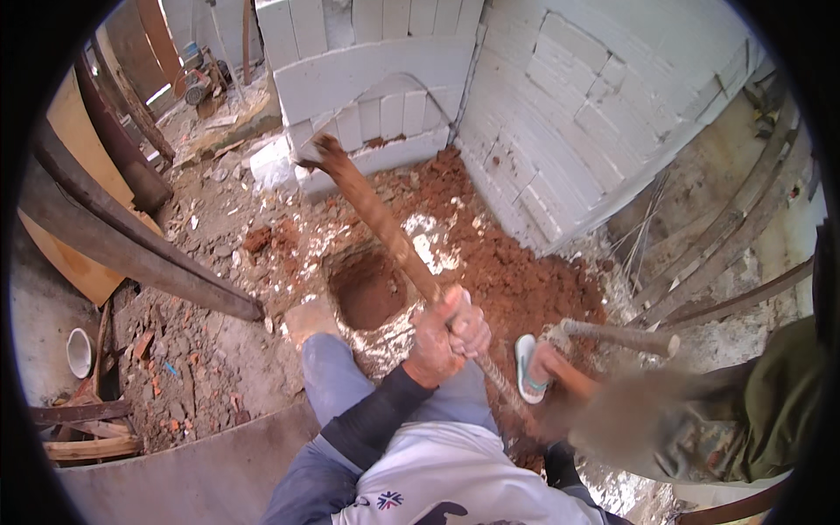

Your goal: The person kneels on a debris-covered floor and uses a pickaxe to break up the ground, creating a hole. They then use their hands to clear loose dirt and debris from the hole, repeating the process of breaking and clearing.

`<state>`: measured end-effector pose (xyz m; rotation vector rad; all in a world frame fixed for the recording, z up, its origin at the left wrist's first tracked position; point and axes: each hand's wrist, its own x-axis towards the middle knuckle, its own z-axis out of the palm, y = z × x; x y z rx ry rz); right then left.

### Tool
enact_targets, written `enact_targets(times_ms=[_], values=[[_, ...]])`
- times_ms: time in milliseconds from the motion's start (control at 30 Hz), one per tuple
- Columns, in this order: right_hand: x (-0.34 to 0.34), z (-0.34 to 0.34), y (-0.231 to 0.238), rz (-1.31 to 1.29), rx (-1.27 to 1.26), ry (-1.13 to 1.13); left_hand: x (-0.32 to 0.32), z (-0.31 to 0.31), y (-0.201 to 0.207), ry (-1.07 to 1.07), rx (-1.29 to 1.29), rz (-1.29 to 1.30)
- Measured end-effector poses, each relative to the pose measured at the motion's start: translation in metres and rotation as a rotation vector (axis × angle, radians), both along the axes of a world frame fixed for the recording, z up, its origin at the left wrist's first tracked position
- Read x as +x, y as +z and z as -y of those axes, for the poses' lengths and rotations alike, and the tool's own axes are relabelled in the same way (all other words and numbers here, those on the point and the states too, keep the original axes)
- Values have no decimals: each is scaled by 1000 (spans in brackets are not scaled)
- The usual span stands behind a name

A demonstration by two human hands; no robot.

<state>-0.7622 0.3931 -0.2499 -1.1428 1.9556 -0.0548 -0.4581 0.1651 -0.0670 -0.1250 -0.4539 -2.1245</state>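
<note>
A long wooden-handled digging tool slants across the middle. Its dark, soiled head is at the upper left, blurred and too unclear to name its kind. Around the handle my left hand is closed, above my bent leg. The handle's thin lower part runs down to my right hand, which is smeared and partly lost in the brown blur. It appears closed around the handle's end. Below the raised handle lies a square-edged hole in the ground. Loose red-brown soil is heaped right of it.
A white block wall forms a corner ahead. At right are a co-worker's sandalled foot and a stick. Wooden boards lean at left. Rubble and a white bowl lie there. A small machine stands farther back.
</note>
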Motion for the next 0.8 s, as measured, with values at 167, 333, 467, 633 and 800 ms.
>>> enact_targets(times_ms=[167,333,467,633,800], values=[[11,-8,-9,48,-9,-60,37,25,30,275,-75,108],[9,-2,-3,53,-4,-66,88,60,53,636,-93,211],[6,17,3,41,-11,-38,123,81,60,894,-42,323],[0,66,28,-32,-87,4,137,107,42,1090,93,453],[13,183,108,-184,-372,25,123,141,-1,1221,179,620]])
